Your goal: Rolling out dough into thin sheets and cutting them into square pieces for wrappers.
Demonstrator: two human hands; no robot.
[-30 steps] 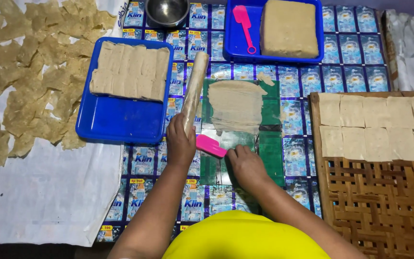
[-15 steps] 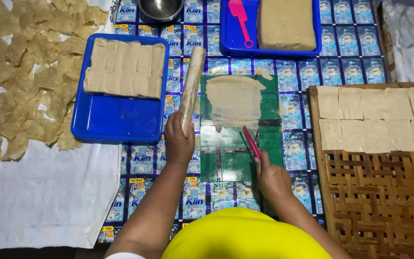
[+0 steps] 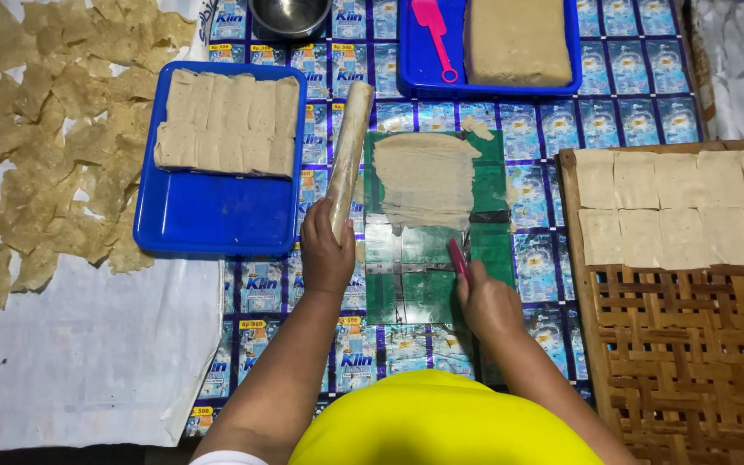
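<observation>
My left hand (image 3: pixel 326 251) grips the near end of a long rolling pin (image 3: pixel 350 146) that lies on the mat, pointing away from me. My right hand (image 3: pixel 488 301) holds a pink scraper (image 3: pixel 457 257) edge-down on the green work sheet (image 3: pixel 424 284), at the right side of a thin, rolled-out sheet of dough (image 3: pixel 424 176). The dough covers the far half of the green sheet; the near half is bare.
A blue tray (image 3: pixel 217 215) at left carries cut dough strips. Another blue tray (image 3: pixel 424 60) at the back holds a dough block and a pink spatula (image 3: pixel 435 34). A woven rack (image 3: pixel 691 344) at right bears dough squares. Dried pieces (image 3: pixel 45 146) lie on white sheeting; a metal bowl (image 3: pixel 290 13) sits behind.
My right hand has turned the pink scraper from flat near the middle of the green sheet to edge-down at the sheet's right side. My left hand stays on the rolling pin.
</observation>
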